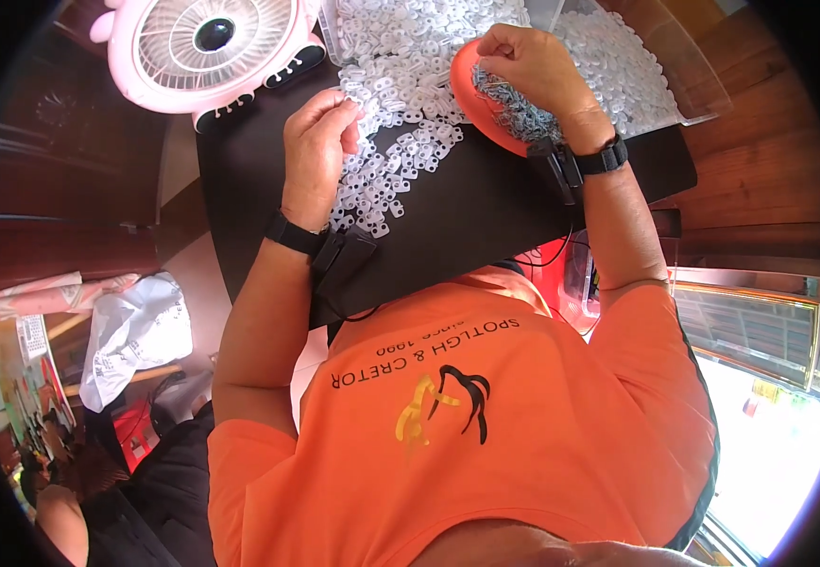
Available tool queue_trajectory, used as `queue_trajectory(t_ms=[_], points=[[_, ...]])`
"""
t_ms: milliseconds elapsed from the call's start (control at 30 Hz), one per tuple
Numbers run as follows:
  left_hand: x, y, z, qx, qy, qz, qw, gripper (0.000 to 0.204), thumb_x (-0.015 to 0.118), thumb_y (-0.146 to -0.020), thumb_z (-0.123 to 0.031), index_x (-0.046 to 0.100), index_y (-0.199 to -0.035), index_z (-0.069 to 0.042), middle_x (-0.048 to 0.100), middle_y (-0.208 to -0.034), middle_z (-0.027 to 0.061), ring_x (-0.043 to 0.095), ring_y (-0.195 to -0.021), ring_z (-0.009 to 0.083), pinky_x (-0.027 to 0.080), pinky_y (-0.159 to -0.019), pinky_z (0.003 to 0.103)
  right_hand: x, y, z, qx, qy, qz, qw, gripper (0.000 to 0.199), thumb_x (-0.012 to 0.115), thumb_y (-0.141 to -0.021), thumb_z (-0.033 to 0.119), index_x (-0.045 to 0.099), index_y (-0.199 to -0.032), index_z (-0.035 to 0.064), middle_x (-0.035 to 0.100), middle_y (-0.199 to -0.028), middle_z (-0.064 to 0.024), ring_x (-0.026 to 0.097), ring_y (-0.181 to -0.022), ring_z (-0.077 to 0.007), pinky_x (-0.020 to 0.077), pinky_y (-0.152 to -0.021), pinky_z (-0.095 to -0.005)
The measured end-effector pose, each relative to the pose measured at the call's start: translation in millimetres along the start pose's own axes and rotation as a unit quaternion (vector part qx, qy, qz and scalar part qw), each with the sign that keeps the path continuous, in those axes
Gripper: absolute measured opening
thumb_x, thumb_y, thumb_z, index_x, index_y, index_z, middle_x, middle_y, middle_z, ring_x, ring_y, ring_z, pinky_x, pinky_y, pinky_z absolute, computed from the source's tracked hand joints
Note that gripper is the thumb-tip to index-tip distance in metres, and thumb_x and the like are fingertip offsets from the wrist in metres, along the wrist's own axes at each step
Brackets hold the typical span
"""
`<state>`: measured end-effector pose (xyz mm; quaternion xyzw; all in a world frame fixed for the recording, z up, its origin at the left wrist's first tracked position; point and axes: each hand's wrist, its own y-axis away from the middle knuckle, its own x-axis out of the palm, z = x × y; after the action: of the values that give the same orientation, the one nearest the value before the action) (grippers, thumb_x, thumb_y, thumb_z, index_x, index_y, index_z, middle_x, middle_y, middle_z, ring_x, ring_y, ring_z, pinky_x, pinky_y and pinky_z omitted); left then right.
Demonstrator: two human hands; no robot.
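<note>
My left hand (317,142) is over the left edge of a heap of small white plastic pieces with holes (401,165). Its fingers are curled and the thumb is pressed to the index finger; whatever is in the pinch is hidden among the white pieces. To the right, my right hand (533,71) is above an orange dish (463,83) with a pile of small grey metal pins, perhaps nails or screws (523,118). Thumb and forefinger are pinched together over the pile. Anything between these fingertips is too small to make out.
All this lies on a dark tabletop (448,222). A pink fan (207,90) stands at the far left. Clear bins of more white pieces (618,80) stand at the far side and far right. Black wrist straps trail cables. Another person's arm (60,524) shows at lower left.
</note>
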<state>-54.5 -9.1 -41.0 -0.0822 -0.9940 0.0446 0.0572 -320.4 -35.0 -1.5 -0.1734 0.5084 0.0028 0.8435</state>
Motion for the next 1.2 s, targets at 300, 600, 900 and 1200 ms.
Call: queue_trajectory(t_ms=[300,600,900,1200], points=[[0.9,1.0,1.2,0.012,0.014,0.025,1.0,0.016,0.054,-0.085,-0.01,0.058,-0.074,0.001,0.048,-0.057,0.001,0.043,-0.05,0.0075,0.032,-0.047,0.021,7.1,5.4,-22.4,-0.022,-0.004,-0.045,0.999,0.019,0.055,-0.083,0.018,0.062,-0.093,0.0039,0.066,-0.083,-0.0109,0.063,-0.076,-0.0241,0.048,-0.07,-0.0338],[1.3,0.3,0.7,0.013,-0.001,0.015,1.0,0.016,0.055,-0.085,-0.011,0.059,-0.074,0.001,0.049,-0.057,0.0013,0.043,-0.049,0.0075,0.032,-0.046,0.021,16.7,12.8,-33.0,-0.04,0.119,-0.031,0.992,0.019,0.052,-0.081,0.019,0.063,-0.092,0.008,0.065,-0.081,-0.0089,0.061,-0.078,-0.0284,0.0468,-0.07,-0.0388],[1.4,0.1,-0.4,0.017,0.002,0.021,1.0,0.017,0.053,-0.085,-0.012,0.058,-0.075,0.001,0.049,-0.058,0.0008,0.043,-0.051,0.0073,0.031,-0.047,0.021,33.3,6.6,-19.7,-0.097,0.21,0.07,0.97,0.013,0.053,-0.076,0.015,0.063,-0.076,0.0078,0.063,-0.076,-0.0096,0.06,-0.076,-0.0304,0.0468,-0.066,-0.0421],[1.5,1.0,-3.5,0.02,-0.012,0.008,1.0,0.017,0.054,-0.084,-0.012,0.058,-0.075,0.001,0.049,-0.059,0.0009,0.043,-0.051,0.0074,0.033,-0.047,0.021,27.4,-3.4,-1.8,-0.073,0.256,0.173,0.948,0.012,0.052,-0.072,0.013,0.062,-0.075,0.0064,0.062,-0.069,-0.0142,0.059,-0.068,-0.034,0.0462,-0.06,-0.0441]])
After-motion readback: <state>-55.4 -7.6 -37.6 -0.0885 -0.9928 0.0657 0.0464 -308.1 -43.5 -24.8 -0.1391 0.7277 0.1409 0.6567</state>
